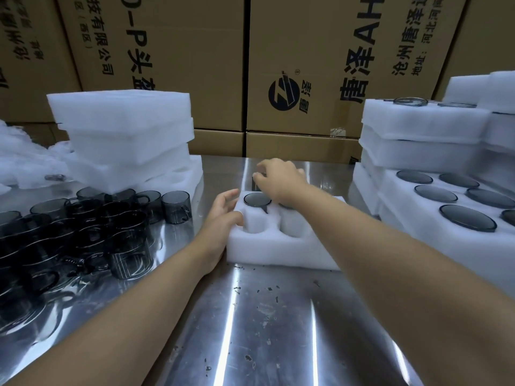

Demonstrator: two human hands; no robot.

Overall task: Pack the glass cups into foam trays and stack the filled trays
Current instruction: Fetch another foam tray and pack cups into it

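Basically: left hand [223, 215] lies open and flat on the foam tray [278, 249] edge, gripping nothing, so keep it pinning the tray. Right hand [278, 176] pinches a dark glass cup [257, 183] by the rim at the far row, beside one already seated [257, 199]. Pocket's hidden behind the hand; lower straight w/ handle in the slot, don't force.

Left grip [223, 215]: bare forearm entering from lower left, palm turned inward, fingers loosely spread, thumb pressed forward, nothing enclosed. Right grip [278, 176]: bare forearm crossing from lower right, reaching further forward than the left, wrist bent down, fingertips [257, 176] pinched together on something small, mostly hidden beneath the hand
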